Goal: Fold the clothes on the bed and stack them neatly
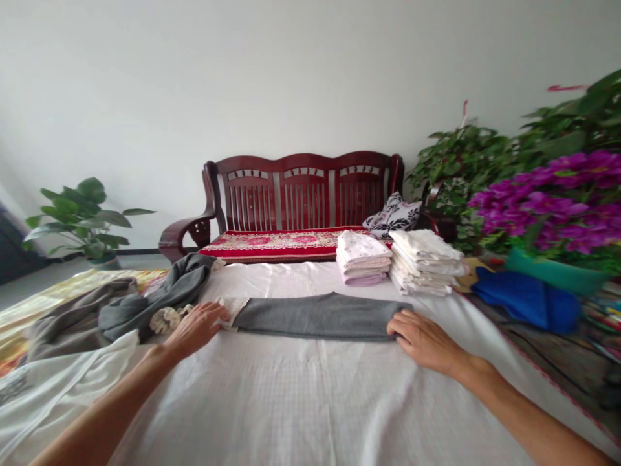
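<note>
A grey garment (310,317), folded into a long narrow strip like a pair of trousers, lies across the white cloth (291,388) in front of me. Pale lacy trim (235,312) shows at its left end, where my left hand (201,323) grips the edge. At the opposite end, the curled fingers of my right hand (422,340) hold the grey fabric. Just left of my left hand are a ruffled cream piece (169,319) and a rumpled heap of dark grey clothing (145,304).
Two folded cloth stacks, one pinkish (363,259) and one white (424,262), stand at the back right. Sheer white fabric (68,395) lies front left. Beyond is a wooden bench (301,194). Purple flowers (548,204) and blue cloth (528,301) are at right; a potted plant (90,217) stands left.
</note>
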`<state>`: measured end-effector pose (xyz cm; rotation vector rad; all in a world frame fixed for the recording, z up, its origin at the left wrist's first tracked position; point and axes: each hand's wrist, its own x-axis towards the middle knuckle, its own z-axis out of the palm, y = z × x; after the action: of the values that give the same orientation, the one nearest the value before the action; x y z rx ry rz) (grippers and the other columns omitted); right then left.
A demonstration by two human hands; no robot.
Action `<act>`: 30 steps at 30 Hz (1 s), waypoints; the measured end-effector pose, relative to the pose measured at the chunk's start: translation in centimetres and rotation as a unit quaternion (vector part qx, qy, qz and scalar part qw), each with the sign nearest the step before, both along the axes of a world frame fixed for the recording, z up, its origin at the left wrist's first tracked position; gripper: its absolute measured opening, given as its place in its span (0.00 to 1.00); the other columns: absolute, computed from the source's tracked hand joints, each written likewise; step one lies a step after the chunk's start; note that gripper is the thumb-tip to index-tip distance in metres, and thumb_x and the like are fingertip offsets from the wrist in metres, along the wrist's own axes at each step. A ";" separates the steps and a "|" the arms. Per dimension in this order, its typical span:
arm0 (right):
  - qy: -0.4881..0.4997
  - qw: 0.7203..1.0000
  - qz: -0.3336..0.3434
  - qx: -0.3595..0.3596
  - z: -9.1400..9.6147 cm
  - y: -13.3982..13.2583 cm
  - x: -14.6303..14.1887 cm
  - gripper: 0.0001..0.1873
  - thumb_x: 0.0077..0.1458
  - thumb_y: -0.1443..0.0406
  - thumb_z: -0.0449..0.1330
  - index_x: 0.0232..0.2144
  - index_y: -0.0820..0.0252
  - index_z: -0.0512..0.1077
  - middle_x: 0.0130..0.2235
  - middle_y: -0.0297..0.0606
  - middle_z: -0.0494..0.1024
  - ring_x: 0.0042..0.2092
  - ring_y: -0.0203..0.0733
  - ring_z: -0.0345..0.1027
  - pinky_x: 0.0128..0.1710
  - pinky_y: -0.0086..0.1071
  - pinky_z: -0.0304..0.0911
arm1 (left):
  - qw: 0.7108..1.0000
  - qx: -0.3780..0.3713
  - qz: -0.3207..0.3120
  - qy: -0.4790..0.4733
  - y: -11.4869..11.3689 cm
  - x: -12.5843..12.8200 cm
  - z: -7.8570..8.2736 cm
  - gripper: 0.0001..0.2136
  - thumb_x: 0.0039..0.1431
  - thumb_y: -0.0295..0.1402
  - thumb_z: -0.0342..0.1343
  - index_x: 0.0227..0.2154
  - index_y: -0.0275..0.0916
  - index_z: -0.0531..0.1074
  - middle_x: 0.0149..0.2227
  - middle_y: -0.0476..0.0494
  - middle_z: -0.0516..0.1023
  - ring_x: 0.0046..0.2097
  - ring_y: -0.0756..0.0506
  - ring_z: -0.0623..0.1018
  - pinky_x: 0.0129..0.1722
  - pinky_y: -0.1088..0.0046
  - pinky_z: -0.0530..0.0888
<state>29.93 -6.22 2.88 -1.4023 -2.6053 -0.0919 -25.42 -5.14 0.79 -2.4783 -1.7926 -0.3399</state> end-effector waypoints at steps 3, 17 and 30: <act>-0.009 1.000 0.013 0.000 -0.2 -0.5 0.7 0.16 0.47 0.76 0.49 0.32 0.55 0.72 0.35 0.37 0.76 0.40 0.42 0.68 0.41 0.34 0.60 | 0.999 -0.033 0.026 0.016 -0.3 0.3 0.7 0.18 0.48 0.19 0.47 0.36 0.44 0.75 0.40 0.46 0.79 0.47 0.41 0.77 0.49 0.67 0.70; -0.004 0.996 -0.068 0.056 -3.7 6.2 -6.1 0.29 0.65 0.58 0.44 0.63 0.66 0.64 0.64 0.53 0.66 0.66 0.54 0.57 0.63 0.52 0.56 | 0.978 0.013 -0.186 -0.091 4.6 24.3 -1.4 0.23 0.65 0.33 0.51 0.62 0.40 0.66 0.66 0.39 0.65 0.68 0.40 0.62 0.66 0.60 0.61; -0.083 0.978 -0.142 0.125 -7.6 6.8 -1.9 0.33 0.65 0.52 0.41 0.64 0.63 0.64 0.66 0.48 0.64 0.67 0.53 0.55 0.67 0.52 0.43 | 0.992 -0.023 -0.127 0.017 1.7 18.4 -3.2 0.28 0.69 0.49 0.44 0.69 0.49 0.53 0.72 0.40 0.51 0.71 0.38 0.53 0.68 0.53 0.53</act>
<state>28.01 0.54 -4.74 -1.7211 -2.3889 -0.5782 -7.07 -3.47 -2.44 -2.7313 -1.4903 -0.2696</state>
